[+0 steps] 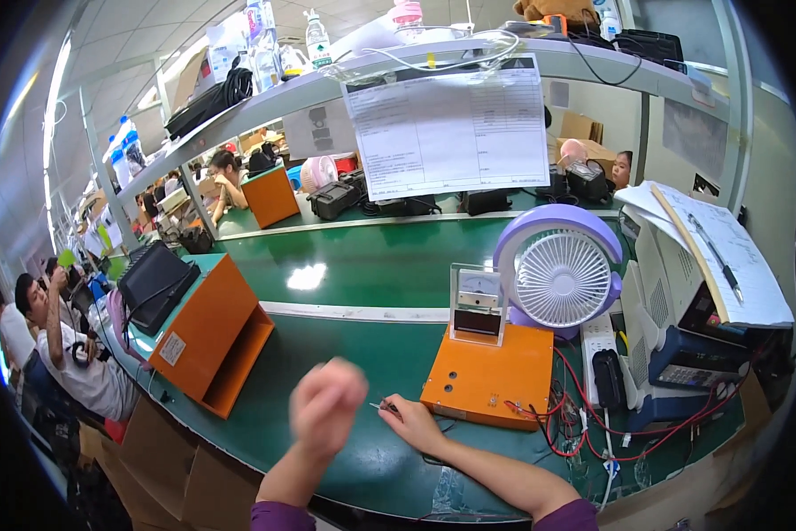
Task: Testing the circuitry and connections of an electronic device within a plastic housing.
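Grip of right hand (413, 427) closed on thin pointed tool (387, 409), pale tip aimed left, near table's (394, 354) front edge, just left of flat orange box (478, 380). Left hand (327, 405) raised, blurred; cannot tell its grip. Purple-rimmed fan (564, 279) behind box, toward table's right edge.

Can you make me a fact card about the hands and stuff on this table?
Left hand: raised, blurred; can't tell if holding anything
Right hand: holding a thin pointed tool, near the flat orange box
On that box: clear-framed meter
Purple fan: behind that box
Left side: open-fronted orange box, black object on top
Table: green
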The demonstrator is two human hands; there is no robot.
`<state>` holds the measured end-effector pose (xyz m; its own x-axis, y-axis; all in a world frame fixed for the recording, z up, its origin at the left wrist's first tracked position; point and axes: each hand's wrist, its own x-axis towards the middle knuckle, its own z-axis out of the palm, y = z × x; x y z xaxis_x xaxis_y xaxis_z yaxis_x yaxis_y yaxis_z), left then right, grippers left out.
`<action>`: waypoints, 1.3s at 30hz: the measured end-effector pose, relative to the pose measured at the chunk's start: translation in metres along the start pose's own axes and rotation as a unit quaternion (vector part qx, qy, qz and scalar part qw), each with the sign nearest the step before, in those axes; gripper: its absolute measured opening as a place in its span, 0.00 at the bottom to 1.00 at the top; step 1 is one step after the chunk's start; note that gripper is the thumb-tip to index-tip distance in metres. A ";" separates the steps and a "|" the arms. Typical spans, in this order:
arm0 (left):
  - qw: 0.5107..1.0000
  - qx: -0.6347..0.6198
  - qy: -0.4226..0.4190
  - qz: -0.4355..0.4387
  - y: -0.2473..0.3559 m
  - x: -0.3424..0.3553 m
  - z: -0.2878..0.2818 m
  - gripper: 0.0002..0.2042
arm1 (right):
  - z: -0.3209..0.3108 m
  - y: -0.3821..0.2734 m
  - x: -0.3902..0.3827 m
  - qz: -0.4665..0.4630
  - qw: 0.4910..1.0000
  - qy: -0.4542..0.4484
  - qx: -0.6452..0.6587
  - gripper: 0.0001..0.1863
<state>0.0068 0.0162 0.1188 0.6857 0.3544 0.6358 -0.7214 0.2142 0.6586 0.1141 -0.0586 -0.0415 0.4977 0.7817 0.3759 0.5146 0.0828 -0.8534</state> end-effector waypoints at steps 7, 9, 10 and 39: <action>0.941 0.159 0.246 -0.171 -0.138 -0.018 -0.114 0.06 | 0.002 -0.017 -0.004 -0.102 0.989 0.104 -0.002 0.08; 0.945 0.143 0.138 -0.261 -0.142 -0.030 -0.095 0.06 | 0.001 -0.018 -0.001 -0.090 0.990 0.112 0.003 0.09; 0.939 0.077 0.114 -0.316 -0.144 -0.035 -0.087 0.06 | 0.000 -0.016 0.001 -0.083 0.989 0.120 0.015 0.09; 0.928 0.049 0.065 -0.364 -0.135 -0.032 -0.094 0.08 | 0.000 -0.013 0.002 -0.069 0.996 0.052 -0.016 0.11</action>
<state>0.0734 0.0615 -0.0288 0.9659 0.2554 -0.0417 -0.0546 0.3587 0.9319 0.1088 -0.0577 -0.0299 0.4895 0.6951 0.5264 0.6048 0.1642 -0.7793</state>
